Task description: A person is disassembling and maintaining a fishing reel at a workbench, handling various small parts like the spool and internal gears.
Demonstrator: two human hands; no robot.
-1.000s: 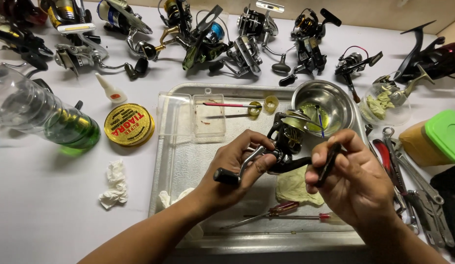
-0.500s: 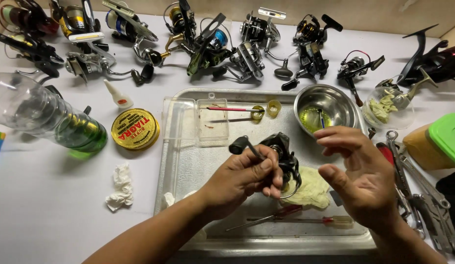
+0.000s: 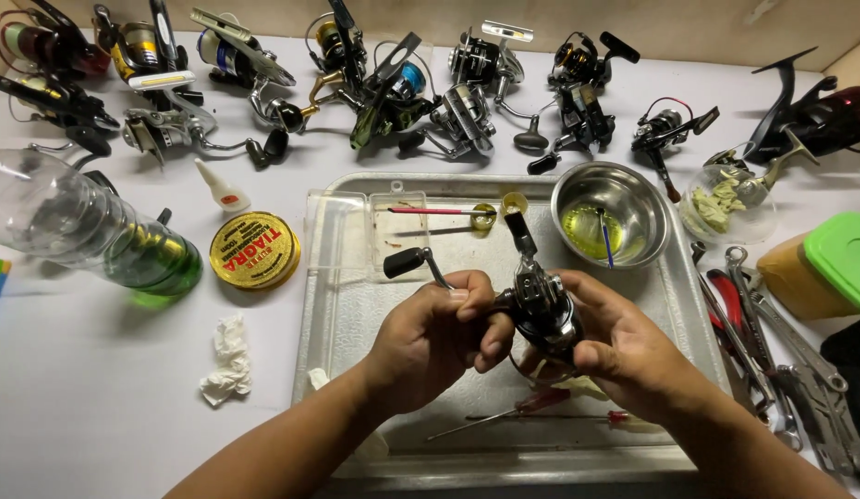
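Observation:
Over a metal tray [image 3: 337, 323] I hold a dark fishing reel [image 3: 541, 305] with both hands. My left hand [image 3: 434, 346] grips its left side by the crank, whose black knob [image 3: 404, 261] sticks up to the left. My right hand [image 3: 624, 346] cups the reel's body from the right and below. A second black handle [image 3: 520, 233] points up from the reel. Under my hands lie a yellowish cloth and a red-handled screwdriver [image 3: 531, 407].
A steel bowl [image 3: 603, 214] with yellow liquid sits in the tray's far right corner. Several fishing reels [image 3: 393, 83] line the back. A round yellow tin [image 3: 254, 249], clear bottle [image 3: 69, 231], crumpled tissue [image 3: 228, 360] lie left; wrenches [image 3: 772, 342] and a green-lidded box [image 3: 832, 263] right.
The reel has been turned in my hands. My right hand, open beside it half a second ago, now cups its body, and the crank knob points up left.

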